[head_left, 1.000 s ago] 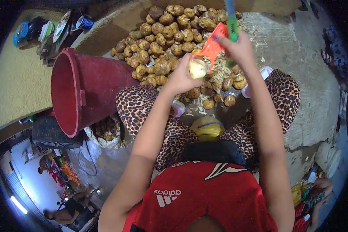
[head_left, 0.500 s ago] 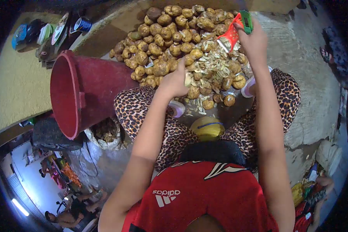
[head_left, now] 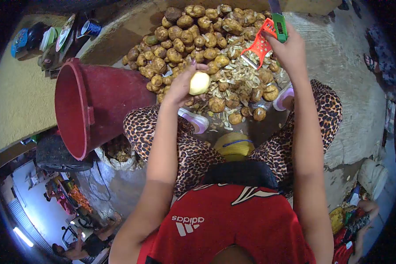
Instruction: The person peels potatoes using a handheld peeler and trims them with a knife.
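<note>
A pale peeled potato (head_left: 199, 83) rests in my left hand (head_left: 179, 87), its fingers partly around it, above the near left side of the heap. My right hand (head_left: 290, 52) grips an orange peeler (head_left: 260, 45) together with a green-handled knife (head_left: 279, 27), whose blade points away from me. The peeler's metal edge hangs over the heap of unpeeled brown potatoes (head_left: 175, 57). Thin peelings (head_left: 240, 72) lie scattered across the right part of that heap.
A large red bucket (head_left: 114, 94) lies on its side at the left, mouth outward. Behind it stands a white sack (head_left: 114, 158). A yellow container (head_left: 235, 147) is between my legs. Other people sit at the lower left and lower right.
My left hand has shifted left and turned, bringing the peeled potato into clear view. In my right hand the peeler and knife have tilted, and the knife's blade now shows.
</note>
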A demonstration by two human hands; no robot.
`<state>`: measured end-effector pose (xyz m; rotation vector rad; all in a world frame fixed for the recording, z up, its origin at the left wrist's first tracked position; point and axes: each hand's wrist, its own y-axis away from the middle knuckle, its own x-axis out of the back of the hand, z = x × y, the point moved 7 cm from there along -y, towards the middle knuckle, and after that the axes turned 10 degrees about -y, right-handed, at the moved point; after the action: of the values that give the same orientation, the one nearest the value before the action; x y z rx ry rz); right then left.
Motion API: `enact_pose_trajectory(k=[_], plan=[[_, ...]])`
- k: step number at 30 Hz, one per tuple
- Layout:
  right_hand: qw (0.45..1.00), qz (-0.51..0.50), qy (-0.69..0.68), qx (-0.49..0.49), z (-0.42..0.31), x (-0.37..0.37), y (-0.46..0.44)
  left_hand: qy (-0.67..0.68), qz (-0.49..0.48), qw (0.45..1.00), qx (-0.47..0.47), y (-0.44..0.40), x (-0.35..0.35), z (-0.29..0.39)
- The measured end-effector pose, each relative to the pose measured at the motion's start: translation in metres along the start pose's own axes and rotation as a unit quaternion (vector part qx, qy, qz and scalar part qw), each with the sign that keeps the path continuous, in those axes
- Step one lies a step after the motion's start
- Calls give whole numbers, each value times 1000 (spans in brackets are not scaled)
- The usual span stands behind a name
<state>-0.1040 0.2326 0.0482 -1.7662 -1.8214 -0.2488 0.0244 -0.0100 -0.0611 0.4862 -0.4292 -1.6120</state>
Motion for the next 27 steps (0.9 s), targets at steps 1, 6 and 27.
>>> enact_pose_trajectory(k=[1, 6, 27], plan=[[1000, 2, 1, -6, -1, 0, 1, -70, 15, 997, 26, 2, 4, -1], [1000, -19, 0, -25, 1, -4, 2, -654, 72, 742, 131, 14, 12, -20], [998, -59, 31, 2, -13, -9, 4, -308, -332, 890, 47, 23, -40, -57]])
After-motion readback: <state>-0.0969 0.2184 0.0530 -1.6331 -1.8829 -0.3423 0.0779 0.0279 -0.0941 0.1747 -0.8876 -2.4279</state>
